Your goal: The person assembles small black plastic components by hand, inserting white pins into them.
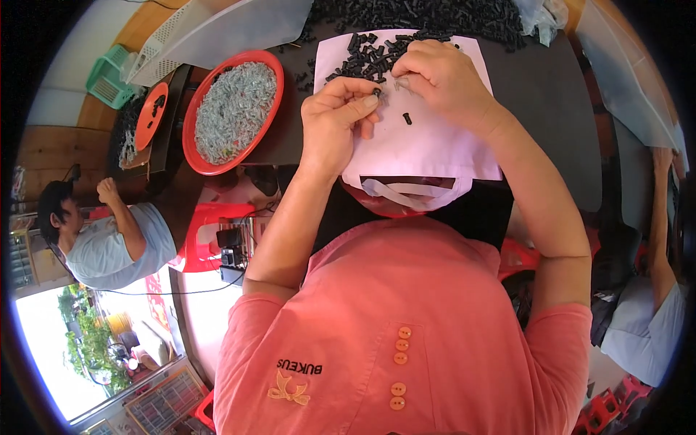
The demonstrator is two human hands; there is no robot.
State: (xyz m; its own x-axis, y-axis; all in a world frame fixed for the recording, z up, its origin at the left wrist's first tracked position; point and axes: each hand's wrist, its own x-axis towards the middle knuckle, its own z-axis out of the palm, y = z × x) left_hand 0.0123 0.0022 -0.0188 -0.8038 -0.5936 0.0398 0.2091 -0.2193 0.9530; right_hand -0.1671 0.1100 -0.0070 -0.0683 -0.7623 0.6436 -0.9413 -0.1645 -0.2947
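Observation:
My left hand (337, 112) pinches a small black plastic piece (377, 93) between thumb and forefinger. Close beside it, my right hand (442, 80) has its fingertips pressed together on a small, pale, see-through piece (402, 85) whose exact kind is too small to make out. Both hands hover over a white cloth bag (435, 156) laid flat at the table's near edge, its handle loop hanging toward me. One loose black piece (407, 118) lies on the bag below my hands. Beyond them is a spread of black pieces (370, 58).
A red round tray (190, 138) heaped with small clear parts (235, 109) stands on the dark table (540, 101) at left. A large pile of black pieces (435, 16) covers the far side, near a clear plastic bag (544, 18). Another person (119, 239) sits at left; a forearm (660, 217) shows at right.

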